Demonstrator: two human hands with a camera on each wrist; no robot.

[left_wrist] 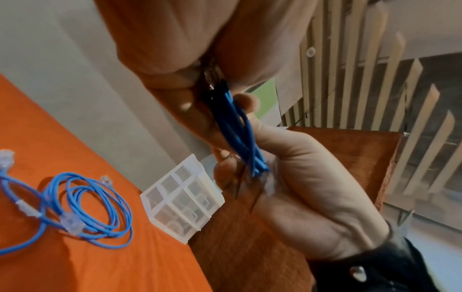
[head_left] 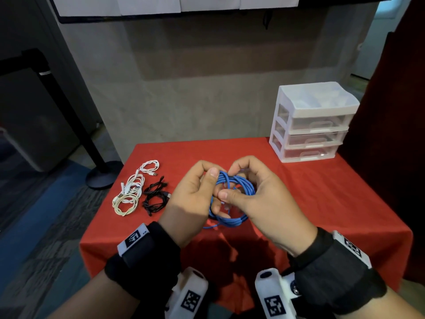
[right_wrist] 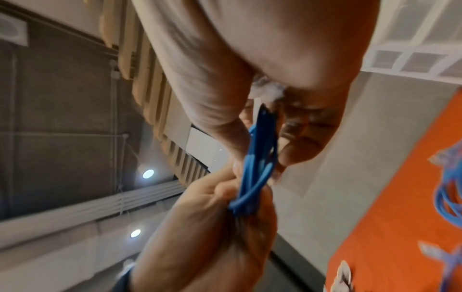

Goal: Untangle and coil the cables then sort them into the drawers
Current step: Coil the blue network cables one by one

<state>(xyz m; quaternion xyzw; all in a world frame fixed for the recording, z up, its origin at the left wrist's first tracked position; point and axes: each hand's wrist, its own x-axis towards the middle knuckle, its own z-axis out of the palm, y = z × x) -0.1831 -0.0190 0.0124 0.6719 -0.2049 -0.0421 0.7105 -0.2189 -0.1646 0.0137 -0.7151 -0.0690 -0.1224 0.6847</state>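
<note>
A blue cable coil [head_left: 239, 184] is held up over the red table [head_left: 322, 192] between both hands. My left hand [head_left: 202, 187] grips its left side, thumb on top of the strands. My right hand [head_left: 248, 187] pinches the right side, and a clear plug shows by its fingers. The left wrist view shows the blue strands [left_wrist: 240, 134] bunched between the two hands. The right wrist view shows the same bundle [right_wrist: 257, 164]. More blue cable [left_wrist: 85, 207] with clear plugs lies loosely looped on the table under the hands. The white drawer unit [head_left: 310, 123] stands at the far right corner, all drawers shut.
Coiled white cables [head_left: 131, 192] and a heap of black cables [head_left: 156, 194] lie at the table's left side. A black stand base [head_left: 101, 176] sits on the floor left of the table. A dark wooden panel [head_left: 391, 134] rises behind the drawer unit.
</note>
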